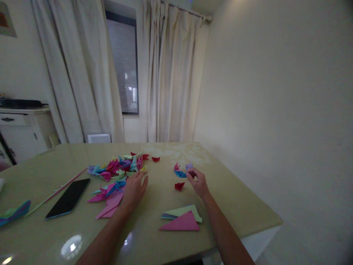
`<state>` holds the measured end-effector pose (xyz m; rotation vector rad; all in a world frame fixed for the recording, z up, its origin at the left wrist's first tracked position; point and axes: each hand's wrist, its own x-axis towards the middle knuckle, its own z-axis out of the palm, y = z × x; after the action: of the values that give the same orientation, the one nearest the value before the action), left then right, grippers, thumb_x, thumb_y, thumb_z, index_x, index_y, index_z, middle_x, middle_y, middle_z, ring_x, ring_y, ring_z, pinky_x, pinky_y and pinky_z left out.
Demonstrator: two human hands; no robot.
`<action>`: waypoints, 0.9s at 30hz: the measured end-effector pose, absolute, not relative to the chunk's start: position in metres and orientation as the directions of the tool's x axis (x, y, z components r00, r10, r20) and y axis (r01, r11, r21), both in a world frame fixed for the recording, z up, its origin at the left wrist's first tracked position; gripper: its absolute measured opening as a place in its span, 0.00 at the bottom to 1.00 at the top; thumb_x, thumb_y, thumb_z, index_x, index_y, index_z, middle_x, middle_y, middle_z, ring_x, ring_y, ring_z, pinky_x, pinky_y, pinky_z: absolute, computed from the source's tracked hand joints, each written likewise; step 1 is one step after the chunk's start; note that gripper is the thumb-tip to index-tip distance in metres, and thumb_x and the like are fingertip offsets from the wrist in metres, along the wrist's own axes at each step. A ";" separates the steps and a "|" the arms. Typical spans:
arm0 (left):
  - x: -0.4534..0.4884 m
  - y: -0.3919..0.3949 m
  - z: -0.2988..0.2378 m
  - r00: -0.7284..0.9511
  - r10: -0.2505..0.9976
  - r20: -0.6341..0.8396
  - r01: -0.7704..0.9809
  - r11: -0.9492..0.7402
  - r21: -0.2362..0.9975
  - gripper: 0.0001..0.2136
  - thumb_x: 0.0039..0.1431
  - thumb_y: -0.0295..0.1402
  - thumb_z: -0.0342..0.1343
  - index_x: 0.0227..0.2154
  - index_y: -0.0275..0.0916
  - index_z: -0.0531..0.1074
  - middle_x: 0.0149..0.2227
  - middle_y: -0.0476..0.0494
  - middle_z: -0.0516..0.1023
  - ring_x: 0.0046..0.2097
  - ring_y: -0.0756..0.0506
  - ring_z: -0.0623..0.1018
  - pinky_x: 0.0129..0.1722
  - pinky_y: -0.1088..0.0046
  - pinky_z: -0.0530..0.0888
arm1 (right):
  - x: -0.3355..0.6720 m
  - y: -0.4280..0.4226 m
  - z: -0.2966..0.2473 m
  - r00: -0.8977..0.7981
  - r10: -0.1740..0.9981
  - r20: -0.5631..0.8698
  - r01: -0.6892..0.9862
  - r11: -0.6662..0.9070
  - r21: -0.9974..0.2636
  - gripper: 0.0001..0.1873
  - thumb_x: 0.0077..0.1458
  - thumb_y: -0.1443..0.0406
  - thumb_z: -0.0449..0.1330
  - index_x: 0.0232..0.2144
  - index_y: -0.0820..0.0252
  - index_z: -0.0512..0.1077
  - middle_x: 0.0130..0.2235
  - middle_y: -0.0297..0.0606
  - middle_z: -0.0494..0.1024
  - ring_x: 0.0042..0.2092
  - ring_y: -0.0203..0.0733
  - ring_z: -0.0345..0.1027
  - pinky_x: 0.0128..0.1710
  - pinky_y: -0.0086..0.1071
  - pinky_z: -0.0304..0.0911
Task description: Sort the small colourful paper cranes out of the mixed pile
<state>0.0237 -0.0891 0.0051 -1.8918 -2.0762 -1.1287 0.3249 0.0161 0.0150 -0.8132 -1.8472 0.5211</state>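
My left hand [135, 188] reaches over the near right side of a pile of colourful folded papers [113, 167], its fingers stretched out and thumb apart. Pink folded papers [111, 205] lie partly hidden beside its wrist. Thumb and forefinger of my right hand [198, 182] are pinched at a small light purple folded paper [189, 166]. Close to those fingertips sits a blue paper boat [180, 174], with a pink folded paper [176, 166] behind it. Nearer me is a red paper boat [179, 186]; another red one [156, 159] lies farther back.
Between my forearms lie folded pink [183, 223] and pale green papers [187, 211]. A black phone [68, 198] and a thin pink-and-green strip [56, 192] are at left, with blue-green folded paper [16, 213] beyond. The table's right edge runs near a wall.
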 end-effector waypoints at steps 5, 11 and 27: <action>-0.028 -0.097 0.000 -0.327 0.781 0.532 0.943 0.310 0.126 0.20 0.67 0.29 0.47 0.58 0.40 0.75 0.63 0.32 0.74 0.63 0.33 0.71 0.67 0.46 0.59 | 0.363 0.033 0.014 -0.227 0.791 0.567 0.389 0.608 -0.692 0.13 0.58 0.56 0.56 0.30 0.57 0.73 0.25 0.33 0.71 0.28 0.39 0.62 0.29 0.30 0.58; -0.033 -0.093 -0.004 -0.365 0.809 0.461 0.928 0.357 0.109 0.17 0.71 0.35 0.47 0.52 0.40 0.78 0.55 0.32 0.79 0.59 0.32 0.73 0.64 0.42 0.59 | 0.372 0.039 0.006 -0.299 0.815 0.496 0.458 0.579 -0.675 0.12 0.55 0.58 0.57 0.27 0.58 0.74 0.24 0.31 0.72 0.27 0.38 0.63 0.29 0.30 0.57; -0.027 -0.094 0.005 -0.325 0.844 0.427 0.943 0.324 0.079 0.18 0.71 0.27 0.44 0.50 0.43 0.80 0.51 0.36 0.83 0.56 0.34 0.76 0.64 0.40 0.58 | 0.338 0.031 0.003 -0.385 0.758 0.526 0.468 0.652 -0.597 0.14 0.64 0.57 0.58 0.36 0.58 0.80 0.38 0.40 0.77 0.39 0.43 0.70 0.42 0.34 0.66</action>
<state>-0.0270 -0.0942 0.0048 -1.6017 -2.2857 -0.4549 0.3382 0.0310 0.0026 -0.9514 -2.0505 0.4500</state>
